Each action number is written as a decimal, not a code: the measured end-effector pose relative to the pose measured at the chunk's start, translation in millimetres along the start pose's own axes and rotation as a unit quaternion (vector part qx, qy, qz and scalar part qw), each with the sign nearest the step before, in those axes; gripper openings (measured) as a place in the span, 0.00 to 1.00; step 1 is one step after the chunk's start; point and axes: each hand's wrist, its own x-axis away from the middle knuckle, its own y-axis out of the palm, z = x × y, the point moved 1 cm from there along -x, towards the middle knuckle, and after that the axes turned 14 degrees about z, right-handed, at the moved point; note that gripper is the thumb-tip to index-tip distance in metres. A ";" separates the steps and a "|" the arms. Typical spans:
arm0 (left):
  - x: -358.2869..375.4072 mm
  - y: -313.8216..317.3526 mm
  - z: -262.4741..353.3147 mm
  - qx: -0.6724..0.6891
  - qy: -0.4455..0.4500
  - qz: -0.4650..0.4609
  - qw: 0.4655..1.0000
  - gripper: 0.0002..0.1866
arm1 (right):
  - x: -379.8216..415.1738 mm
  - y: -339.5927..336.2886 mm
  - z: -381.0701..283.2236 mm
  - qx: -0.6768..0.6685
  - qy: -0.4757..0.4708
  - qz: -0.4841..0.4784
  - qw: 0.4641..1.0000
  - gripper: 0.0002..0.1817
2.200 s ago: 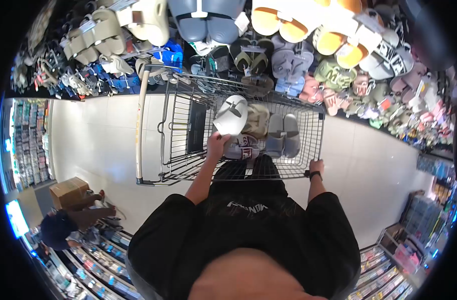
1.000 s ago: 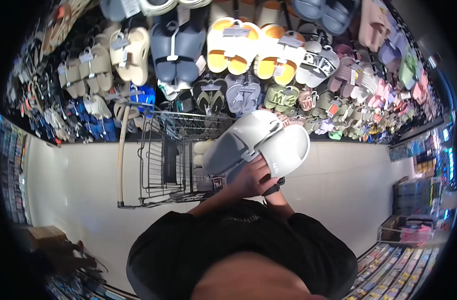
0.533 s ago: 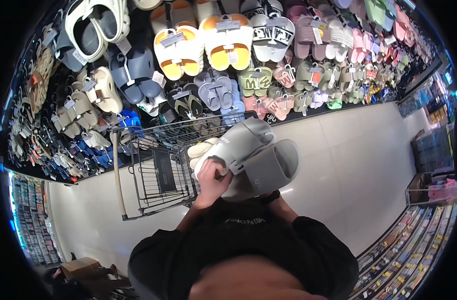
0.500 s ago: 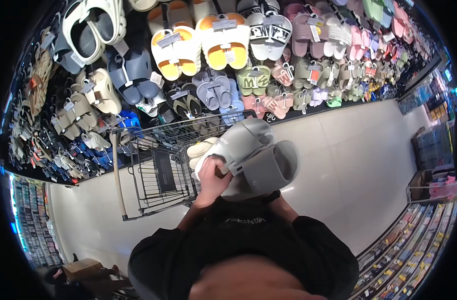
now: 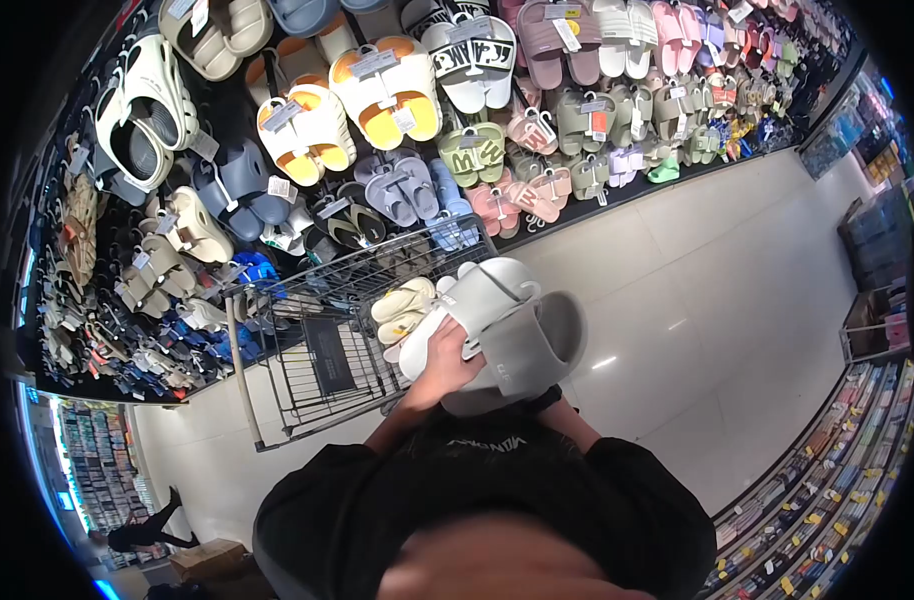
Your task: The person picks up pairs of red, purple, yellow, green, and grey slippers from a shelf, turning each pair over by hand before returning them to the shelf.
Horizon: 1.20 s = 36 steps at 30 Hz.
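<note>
A pair of grey slide slippers (image 5: 522,345) is held in front of my body, joined side by side with soles partly overlapping. My left hand (image 5: 449,362) is closed at the middle of the pair, its fingers where the two straps meet. My right forearm (image 5: 569,422), with a dark band at the wrist, reaches under the slippers. The right hand itself is hidden behind them. Just left of the pair, cream slippers (image 5: 405,305) lie at the near end of the shopping cart.
A wire shopping cart (image 5: 327,355) stands to the left, against the display. Hanging slippers, such as a white and yellow pair (image 5: 385,95), fill the wall ahead. Shelves of small packaged goods (image 5: 817,500) curve along the lower right. Another person (image 5: 147,530) is at the lower left beside a cardboard box (image 5: 207,558).
My view has turned, so the display has shifted left and the person at lower left shows more. The grey slippers have tilted slightly, and my left fingers have moved in between the straps.
</note>
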 end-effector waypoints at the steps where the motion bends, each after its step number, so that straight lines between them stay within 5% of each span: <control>1: -0.3 2.6 3.7 -0.001 -0.003 -0.004 1.000 0.23 | -0.2 -1.7 0.0 -0.011 0.005 -0.002 1.000 0.22; 11: 16.3 -2.2 -14.7 0.037 -0.098 0.043 0.994 0.19 | -7.3 25.4 -25.4 -0.044 -0.079 -0.012 0.996 0.20; 17: 8.9 -21.6 -28.3 0.044 -0.054 0.055 0.996 0.21 | 16.3 90.1 -91.6 0.232 -0.279 0.049 0.930 0.21; 27: 19.4 -46.8 -44.1 0.061 0.000 0.039 0.997 0.23 | 25.7 118.3 -106.7 0.157 -0.201 -0.101 0.962 0.18; 31: 23.0 -63.2 -63.2 0.024 0.033 -0.017 0.999 0.22 | 20.7 132.1 -100.1 0.269 -0.204 -0.061 0.939 0.13; 36: 26.6 -88.9 -75.7 0.034 0.036 0.023 0.999 0.22 | -3.5 126.5 -68.8 0.372 -0.218 -0.049 0.901 0.07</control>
